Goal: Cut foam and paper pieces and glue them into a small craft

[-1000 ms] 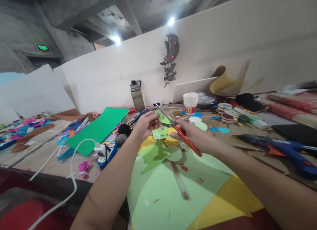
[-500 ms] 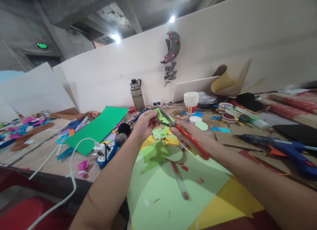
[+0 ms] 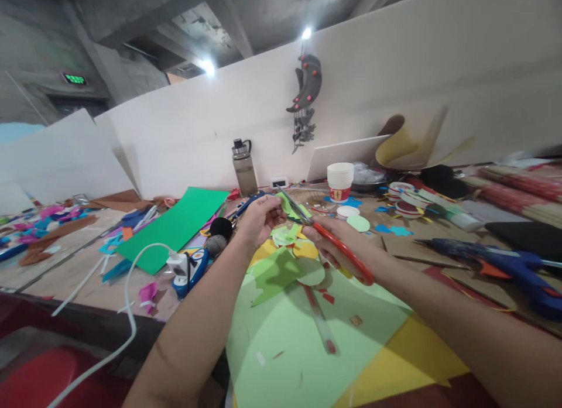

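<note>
My left hand [image 3: 263, 218] pinches a small piece of light green paper [image 3: 287, 206] between thumb and fingertips. In my right hand [image 3: 330, 238] are scissors with orange-red handles [image 3: 346, 253], their metal blades pointing up and left against the green piece. Whether the blades are parted is hard to make out. Beneath both hands lie a cut green sheet [image 3: 274, 273], a pale green paper circle [image 3: 311, 271] and yellow scraps [image 3: 305, 249]. These rest on a large pale green sheet [image 3: 281, 361]. A red-and-clear stick-like pen [image 3: 322, 326] lies there as well.
A power strip [image 3: 191, 273] with a white cable sits left, beside a green sheet [image 3: 175, 226]. Behind stand a bottle [image 3: 244, 171] and stacked paper cups [image 3: 339, 182]. A blue glue gun [image 3: 504, 259] lies right. Yellow paper [image 3: 408, 361] shows under the pale sheet.
Both hands stay in nearly the same place, holding the same paper and scissors. The whole view has shifted very slightly.
</note>
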The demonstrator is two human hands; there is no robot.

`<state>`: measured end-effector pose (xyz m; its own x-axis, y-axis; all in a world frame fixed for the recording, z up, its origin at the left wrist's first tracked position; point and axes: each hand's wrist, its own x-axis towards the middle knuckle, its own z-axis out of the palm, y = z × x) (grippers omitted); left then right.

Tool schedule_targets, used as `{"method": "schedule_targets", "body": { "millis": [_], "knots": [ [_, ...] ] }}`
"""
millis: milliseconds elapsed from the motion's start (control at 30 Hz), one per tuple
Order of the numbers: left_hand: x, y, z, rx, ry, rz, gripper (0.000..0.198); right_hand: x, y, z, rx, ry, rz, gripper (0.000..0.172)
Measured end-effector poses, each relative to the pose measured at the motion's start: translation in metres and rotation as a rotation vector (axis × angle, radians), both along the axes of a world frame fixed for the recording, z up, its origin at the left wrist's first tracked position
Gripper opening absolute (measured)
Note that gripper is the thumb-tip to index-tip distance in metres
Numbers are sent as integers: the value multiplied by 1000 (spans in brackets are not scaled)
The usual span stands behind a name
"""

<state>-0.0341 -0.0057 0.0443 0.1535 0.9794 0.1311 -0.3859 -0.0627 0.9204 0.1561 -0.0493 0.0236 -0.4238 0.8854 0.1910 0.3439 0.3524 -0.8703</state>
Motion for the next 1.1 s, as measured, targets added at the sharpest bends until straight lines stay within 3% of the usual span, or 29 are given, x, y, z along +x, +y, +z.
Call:
{"method": "schedule_targets", "body": {
  "millis": [933, 1100],
  "knots": [
    [-1, -1, 1, -11, 24, 3, 23, -2, -2, 2, -27, -4, -60, 37],
    [-1, -1, 1, -8, 34, -39, 30, -5, -2, 1, -50, 92, -109, 35]
  ]
}}
